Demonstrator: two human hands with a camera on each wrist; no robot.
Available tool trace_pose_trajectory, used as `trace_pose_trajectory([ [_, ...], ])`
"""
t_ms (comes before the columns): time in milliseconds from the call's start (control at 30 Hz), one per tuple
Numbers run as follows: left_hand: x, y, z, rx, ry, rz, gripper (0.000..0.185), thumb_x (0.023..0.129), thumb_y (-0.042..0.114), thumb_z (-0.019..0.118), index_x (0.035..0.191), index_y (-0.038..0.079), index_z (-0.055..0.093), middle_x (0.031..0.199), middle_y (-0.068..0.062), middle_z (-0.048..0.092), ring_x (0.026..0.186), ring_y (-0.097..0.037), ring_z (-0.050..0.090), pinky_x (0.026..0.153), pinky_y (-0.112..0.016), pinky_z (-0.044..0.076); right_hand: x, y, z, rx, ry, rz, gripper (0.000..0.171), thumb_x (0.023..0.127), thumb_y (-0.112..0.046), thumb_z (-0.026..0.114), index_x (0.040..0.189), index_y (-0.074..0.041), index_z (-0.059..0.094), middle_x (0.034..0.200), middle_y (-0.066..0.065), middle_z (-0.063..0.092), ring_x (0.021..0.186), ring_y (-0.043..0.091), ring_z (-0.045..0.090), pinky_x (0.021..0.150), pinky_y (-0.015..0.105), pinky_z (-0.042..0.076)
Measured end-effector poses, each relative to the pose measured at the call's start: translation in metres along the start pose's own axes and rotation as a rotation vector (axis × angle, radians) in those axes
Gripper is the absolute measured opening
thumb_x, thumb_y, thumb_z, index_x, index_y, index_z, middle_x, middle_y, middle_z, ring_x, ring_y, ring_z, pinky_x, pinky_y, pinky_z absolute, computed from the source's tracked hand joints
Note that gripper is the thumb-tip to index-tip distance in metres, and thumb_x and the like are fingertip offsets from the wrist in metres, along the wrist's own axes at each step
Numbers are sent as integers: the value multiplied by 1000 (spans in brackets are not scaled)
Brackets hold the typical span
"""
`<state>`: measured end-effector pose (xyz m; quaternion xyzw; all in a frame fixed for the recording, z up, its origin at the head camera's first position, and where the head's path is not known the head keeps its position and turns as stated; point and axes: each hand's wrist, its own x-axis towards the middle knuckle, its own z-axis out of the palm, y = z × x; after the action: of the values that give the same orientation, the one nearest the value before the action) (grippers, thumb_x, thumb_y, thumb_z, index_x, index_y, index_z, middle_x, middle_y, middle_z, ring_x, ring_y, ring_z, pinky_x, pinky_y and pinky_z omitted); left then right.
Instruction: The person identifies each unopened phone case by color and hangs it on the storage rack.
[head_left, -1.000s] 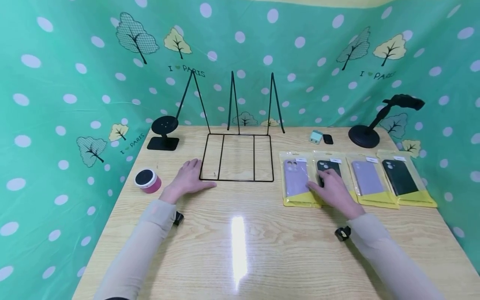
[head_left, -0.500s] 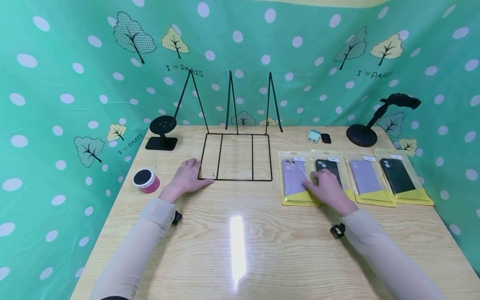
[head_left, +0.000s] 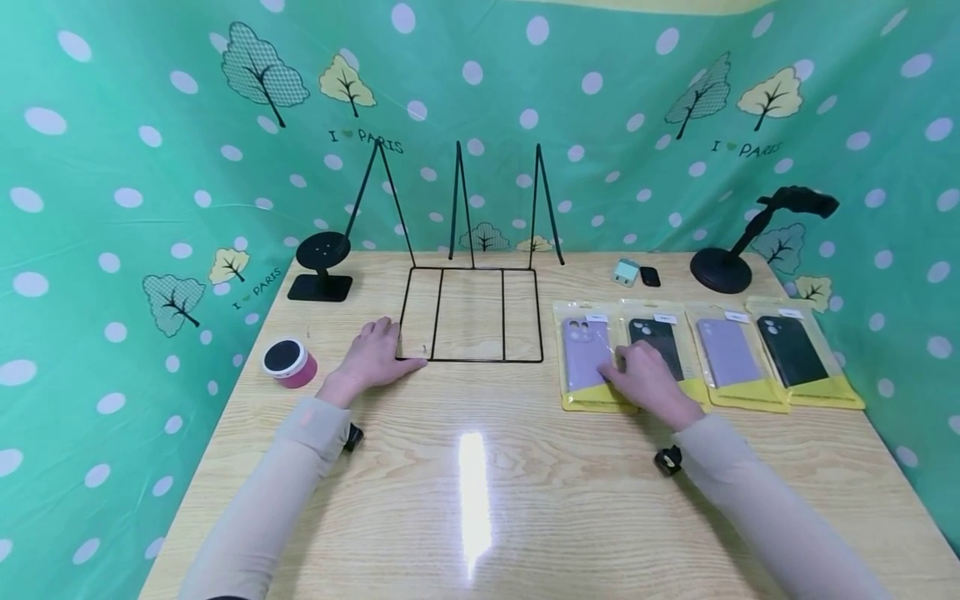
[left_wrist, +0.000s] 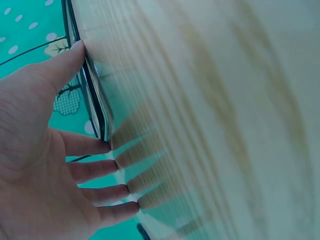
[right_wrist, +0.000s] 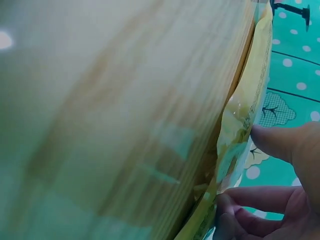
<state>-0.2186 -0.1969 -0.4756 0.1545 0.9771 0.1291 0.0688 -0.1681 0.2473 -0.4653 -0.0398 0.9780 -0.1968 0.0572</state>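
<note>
My left hand [head_left: 377, 357] lies flat on the wooden table [head_left: 525, 500], fingers straight, fingertips touching the front left corner of the black wire rack [head_left: 471, 360]. The left wrist view shows that hand [left_wrist: 75, 165] against the rack's wire [left_wrist: 95, 100]. My right hand [head_left: 641, 375] rests where the purple phone case pack [head_left: 585, 354] meets the black phone case pack [head_left: 663, 337]. In the right wrist view its thumb and curled fingers [right_wrist: 270, 190] pinch a yellow pack's crinkled edge [right_wrist: 245, 110]. Which of the two packs this is cannot be told.
Two more packs, purple [head_left: 723, 354] and black [head_left: 795, 350], lie to the right. A pink tin [head_left: 288, 360] sits at the left, a black stand [head_left: 322, 267] behind it. A phone holder [head_left: 738, 250], a green charger [head_left: 627, 272] and a small black item [head_left: 649, 276] stand at the back right.
My right hand has slid a little left, from over the black case toward the seam with the purple pack. The left hand has not moved.
</note>
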Motion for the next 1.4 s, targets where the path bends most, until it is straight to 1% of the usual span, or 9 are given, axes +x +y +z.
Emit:
trace_pose_trajectory([
  [67,-1,0,0,12,-1,2,89,85,59,61,137,-11,39,141,-31,31,126,-49,30,99,-59,28,1,-3,0,-15,-4,-3,32,91,-30,65,74,-4,57,76,12,48,70,26,46,55,35,37],
  [367,-1,-1,-2,22,5,1,89,86,59,60,136,-11,39,141,-31,32,125,-49,30,98,-60,29,6,-15,-3,-51,-109,35,42,94,-34,61,64,-5,55,76,13,47,69,25,45,56,34,39],
  [633,-1,-2,-1,29,9,3,90,85,61,59,136,-11,40,141,-30,31,125,-48,30,99,-59,28,10,-21,-7,42,-118,122,45,90,-36,66,57,-7,56,57,6,47,49,18,47,44,28,38],
  [833,-1,0,-1,23,2,1,90,85,59,60,137,-11,39,143,-29,30,127,-48,29,100,-59,27,13,-23,-7,119,-99,201,28,90,-28,68,75,-4,70,60,6,52,52,17,49,45,28,40],
  [933,-2,-1,-1,28,0,-1,89,85,59,61,137,-11,39,143,-30,30,127,-48,29,100,-59,28,16,-21,-5,158,-91,233,26,89,-26,70,95,-1,73,79,12,62,65,20,56,52,31,46],
  [1033,-2,-2,0,31,3,1,89,85,59,60,137,-10,39,142,-30,31,126,-48,30,99,-59,29,19,-16,-4,203,-76,265,32,87,-25,72,106,0,70,98,16,65,79,23,59,62,33,49],
  [1100,-2,-2,1,37,2,4,90,85,60,60,137,-11,39,142,-30,31,126,-48,30,99,-59,29,20,-12,-4,225,-73,278,32,87,-24,72,108,0,69,102,15,65,83,23,60,65,33,49],
  [1300,-3,0,2,49,-11,6,91,86,61,58,137,-11,38,143,-31,29,127,-49,29,99,-60,28,21,-2,-6,327,-112,342,24,90,-22,66,102,-2,69,90,11,65,73,20,59,60,32,47],
  [1400,-3,1,0,48,-6,3,90,86,61,58,137,-11,39,143,-30,30,127,-48,29,99,-60,28,19,-1,-8,387,-117,365,23,91,-22,64,103,-2,68,92,10,65,76,21,60,63,32,47],
])
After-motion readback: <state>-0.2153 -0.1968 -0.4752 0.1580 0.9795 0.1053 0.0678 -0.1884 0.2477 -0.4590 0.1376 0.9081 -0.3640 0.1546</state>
